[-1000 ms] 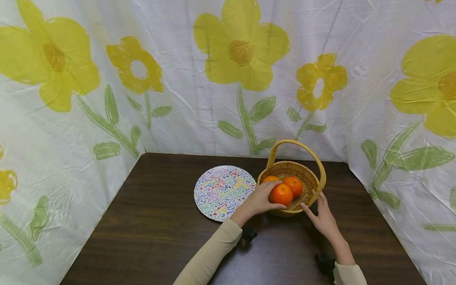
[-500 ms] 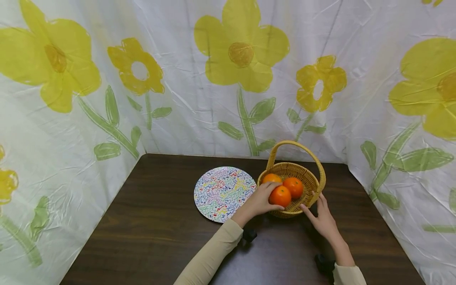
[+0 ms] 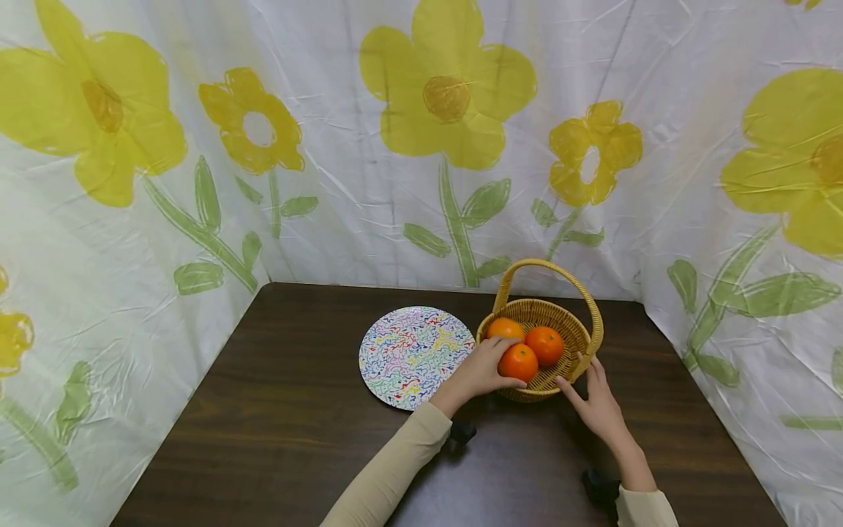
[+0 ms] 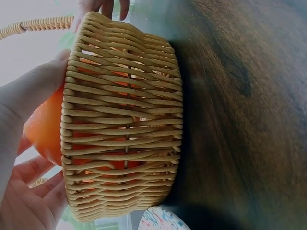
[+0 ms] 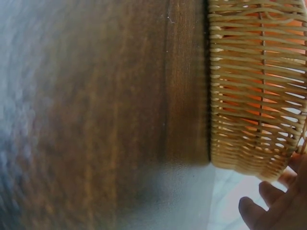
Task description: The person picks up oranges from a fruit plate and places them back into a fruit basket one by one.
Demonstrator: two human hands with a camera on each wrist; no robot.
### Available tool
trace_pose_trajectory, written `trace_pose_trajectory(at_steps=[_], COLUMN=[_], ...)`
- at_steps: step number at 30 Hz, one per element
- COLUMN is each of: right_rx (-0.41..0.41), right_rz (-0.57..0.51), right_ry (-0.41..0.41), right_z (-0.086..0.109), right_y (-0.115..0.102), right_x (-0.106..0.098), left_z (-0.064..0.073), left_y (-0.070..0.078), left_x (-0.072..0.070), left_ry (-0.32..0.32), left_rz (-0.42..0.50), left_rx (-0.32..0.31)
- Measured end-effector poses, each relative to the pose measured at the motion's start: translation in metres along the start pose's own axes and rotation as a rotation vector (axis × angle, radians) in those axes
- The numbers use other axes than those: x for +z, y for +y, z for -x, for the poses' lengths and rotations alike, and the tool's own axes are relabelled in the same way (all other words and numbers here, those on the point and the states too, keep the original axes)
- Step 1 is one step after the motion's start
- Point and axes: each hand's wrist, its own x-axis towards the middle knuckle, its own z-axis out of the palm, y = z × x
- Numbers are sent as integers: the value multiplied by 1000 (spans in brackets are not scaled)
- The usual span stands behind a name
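A round woven basket (image 3: 578, 329) with a tall arched handle stands on the table and holds three oranges. My left hand (image 3: 484, 368) reaches into it and grips the front orange (image 3: 518, 364), thumb on the near side, fingers on the far side. Behind lie a second orange (image 3: 506, 329), partly covered by that hand, and a third orange (image 3: 545, 345) to the right. In the left wrist view the gripped orange (image 4: 45, 129) shows above the rim. My right hand (image 3: 601, 405) holds the basket's right rim near the handle's foot; in the right wrist view some fingers (image 5: 268, 194) spread beside the weave.
A round plate (image 3: 415, 355) with a multicoloured squiggle pattern lies just left of the basket, partly behind the left forearm. Beneath everything is a dark wooden table (image 3: 283, 410). A white curtain (image 3: 342, 219) with yellow flowers hangs around its back and sides.
The front orange has shifted slightly toward the near-left inside the basket, in the left hand's grip. More of the back-left orange shows. The right hand and the basket stay in place.
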Motion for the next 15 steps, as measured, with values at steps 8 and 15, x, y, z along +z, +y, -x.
trace_pose_trajectory(at_steps=[8, 15], right_rx=[-8, -14], right_rz=[-9, -5], right_ry=[-3, 2], right_z=[1, 1], right_y=[0, 1], right_x=[0, 1], left_z=[-2, -6], left_y=[0, -2], left_x=[2, 7], left_ry=[-7, -16], left_rz=[-12, -31], left_rx=[-22, -51])
